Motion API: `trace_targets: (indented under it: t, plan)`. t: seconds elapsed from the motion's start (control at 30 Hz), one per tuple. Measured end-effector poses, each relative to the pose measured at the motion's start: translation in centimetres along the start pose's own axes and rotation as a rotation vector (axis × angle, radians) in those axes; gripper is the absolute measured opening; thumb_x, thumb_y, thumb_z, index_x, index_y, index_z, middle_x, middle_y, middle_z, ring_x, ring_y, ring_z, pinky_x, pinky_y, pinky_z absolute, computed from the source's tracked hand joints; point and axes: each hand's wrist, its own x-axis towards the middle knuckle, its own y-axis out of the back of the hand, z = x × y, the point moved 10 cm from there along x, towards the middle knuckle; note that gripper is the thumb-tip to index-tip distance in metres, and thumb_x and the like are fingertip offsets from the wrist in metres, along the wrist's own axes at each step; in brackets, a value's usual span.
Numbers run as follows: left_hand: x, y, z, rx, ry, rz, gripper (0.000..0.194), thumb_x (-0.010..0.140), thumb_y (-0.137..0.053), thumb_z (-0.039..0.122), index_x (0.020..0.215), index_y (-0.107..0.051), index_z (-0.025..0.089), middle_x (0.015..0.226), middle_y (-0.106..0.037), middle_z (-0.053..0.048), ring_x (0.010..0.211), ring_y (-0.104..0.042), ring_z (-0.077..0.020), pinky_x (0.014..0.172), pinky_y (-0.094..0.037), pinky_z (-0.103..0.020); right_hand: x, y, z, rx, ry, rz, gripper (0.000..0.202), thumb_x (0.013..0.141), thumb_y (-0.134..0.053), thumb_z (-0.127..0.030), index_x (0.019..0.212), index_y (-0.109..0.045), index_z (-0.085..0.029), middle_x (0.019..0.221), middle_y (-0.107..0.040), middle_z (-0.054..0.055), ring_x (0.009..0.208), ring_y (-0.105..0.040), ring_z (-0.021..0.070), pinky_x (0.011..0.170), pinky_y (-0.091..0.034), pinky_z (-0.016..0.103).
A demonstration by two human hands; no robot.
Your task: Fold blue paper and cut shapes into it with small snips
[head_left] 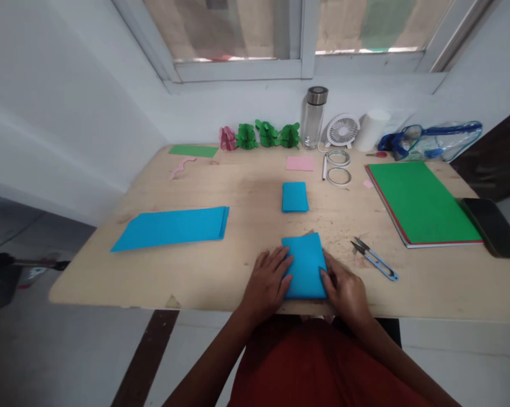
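Blue paper square (305, 268), lower centre of frame on the table (204, 277), should be light, bendy and easily creased, so hold by the edges: left hand (268, 280) lies flat, fingers extended over its left side, right hand (345, 285) pinches the right edge.

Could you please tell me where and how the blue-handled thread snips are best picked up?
Probably by the handles, with the right hand coming from the near right: the thread snips lie flat, their parted blades pointing away and to the left, so the handle end faces that approach.
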Motion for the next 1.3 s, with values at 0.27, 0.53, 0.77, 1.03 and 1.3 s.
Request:
trace_targets:
  t: [0.27, 0.53, 0.77, 1.03, 1.3]
  plan:
    - [-0.1, 0.1, 0.4, 0.019, -0.038, 0.057, 0.042, 0.094, -0.031, 0.028, 0.131, -0.048, 0.016, 0.138, -0.048, -0.01, 0.131, -0.039, -0.0227, 0.106, -0.028, -0.047, -1.8, 3.3, -1.7, -0.015, 0.139, 0.122, 0.045, 0.092, -0.038, -0.028, 0.135, -0.044, -0.015, 0.115, -0.064, 0.014, 0.104, -0.06, 0.0256, 0.087, -0.049, 0.041]
    - [0.0, -0.1, 0.4, 0.027, -0.039, 0.077, 0.043, 0.094, -0.029, 0.029, 0.125, -0.054, 0.013, 0.134, -0.052, -0.013, 0.128, -0.043, -0.0241, 0.105, -0.029, -0.047, 2.5, -0.4, -6.5, -0.267, 0.486, -0.166, 0.035, 0.094, -0.038, -0.024, 0.118, -0.061, -0.012, 0.125, -0.06, 0.015, 0.118, -0.052, 0.0269, 0.102, -0.035, 0.047]
    - [0.3, -1.0, -0.3, -0.01, 0.012, 0.03, 0.043, 0.094, -0.03, 0.029, 0.127, -0.053, 0.015, 0.138, -0.048, -0.01, 0.131, -0.039, -0.023, 0.107, -0.027, -0.046, 4.2, -4.4, -6.5, -0.348, 0.604, -0.39, 0.042, 0.093, -0.038, -0.023, 0.129, -0.053, -0.008, 0.138, -0.049, 0.016, 0.126, -0.046, 0.027, 0.104, -0.037, 0.042]
    - [-3.6, 1.4, -1.4, -0.381, 0.332, 0.364, 0.039, 0.091, -0.036, 0.027, 0.126, -0.048, 0.015, 0.118, -0.062, -0.011, 0.112, -0.056, -0.0194, 0.097, -0.041, -0.038, 3.8, -4.7, -5.9, -0.341, 0.621, -0.362, 0.046, 0.091, -0.037, -0.021, 0.132, -0.049, -0.007, 0.14, -0.047, 0.015, 0.128, -0.043, 0.0267, 0.106, -0.035, 0.043]
    - [-6.7, 0.2, 0.4, -0.627, 0.518, 0.451, 0.046, 0.079, -0.045, 0.012, 0.125, -0.042, 0.018, 0.087, -0.065, -0.004, 0.086, -0.063, -0.0166, 0.09, -0.045, -0.037, 3.9, -4.9, -5.8, -0.357, 0.631, -0.351, 0.045, 0.089, -0.038, -0.019, 0.132, -0.049, -0.009, 0.139, -0.047, 0.015, 0.127, -0.043, 0.0256, 0.106, -0.035, 0.043]
